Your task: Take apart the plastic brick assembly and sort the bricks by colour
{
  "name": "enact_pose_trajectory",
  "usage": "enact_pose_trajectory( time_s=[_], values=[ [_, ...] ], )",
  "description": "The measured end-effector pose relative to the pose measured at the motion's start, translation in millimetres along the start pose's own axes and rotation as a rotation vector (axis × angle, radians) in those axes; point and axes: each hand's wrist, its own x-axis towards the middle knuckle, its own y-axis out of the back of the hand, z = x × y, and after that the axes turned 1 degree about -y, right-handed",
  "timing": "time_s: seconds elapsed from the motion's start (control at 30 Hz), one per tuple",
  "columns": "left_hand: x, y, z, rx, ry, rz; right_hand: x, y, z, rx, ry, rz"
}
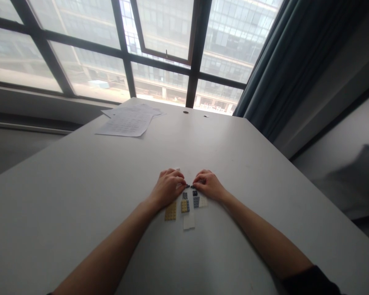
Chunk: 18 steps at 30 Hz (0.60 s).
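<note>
My left hand is closed, its thumb and fingers pinched at a small dark toy brick. Facing it, my right hand pinches another small dark toy brick; a narrow gap separates the two. Just below the fingertips lie a grey piece and a black piece. Closer to me are a tan studded plate, a yellow studded piece beside blue-grey, a blue-grey plate, a cream piece and a white plate. Something whitish behind my left fingers is mostly hidden.
The pieces lie on a white table. Printed papers overlap at its far left. A dark round hole is near the far edge. Large windows stand behind, with a blue curtain on the right.
</note>
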Motion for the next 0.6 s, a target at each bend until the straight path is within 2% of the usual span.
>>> enact_pose_trajectory(
  time_s=[0.6],
  values=[
    [3.0,-4.6,3.4,-0.025,-0.031,0.013,-0.6,-1.0,-1.9,0.006,0.008,0.011]
  ],
)
